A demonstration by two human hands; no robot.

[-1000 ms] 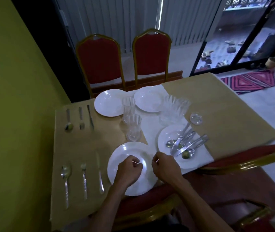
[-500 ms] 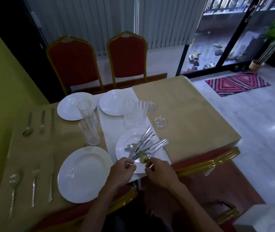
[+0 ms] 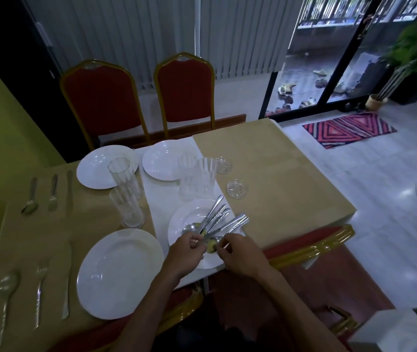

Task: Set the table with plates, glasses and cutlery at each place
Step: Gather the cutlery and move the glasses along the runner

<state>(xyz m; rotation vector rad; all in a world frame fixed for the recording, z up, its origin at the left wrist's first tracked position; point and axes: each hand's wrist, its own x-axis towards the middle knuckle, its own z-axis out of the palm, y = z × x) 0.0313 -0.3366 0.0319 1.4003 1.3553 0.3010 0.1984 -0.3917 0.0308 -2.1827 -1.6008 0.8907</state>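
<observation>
On the table (image 3: 278, 174), the plate (image 3: 184, 217) at the near edge carries the cutlery pile (image 3: 224, 219), its handles fanned away to the far right. The left hand (image 3: 185, 255) curls its fingers over the pile's near ends, while the right hand (image 3: 240, 255) pinches the spoon (image 3: 212, 246) at its bowl. It is best to lift one piece clear at a time, steadying the rest so nothing slides off.

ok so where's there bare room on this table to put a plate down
The tan mat on the right is bare past the two small glass dishes, out to its edges. A narrower patch lies between the far cutlery set and the near set. Crowded: the white centre strip, with glasses, plates and the cutlery pile.
</observation>
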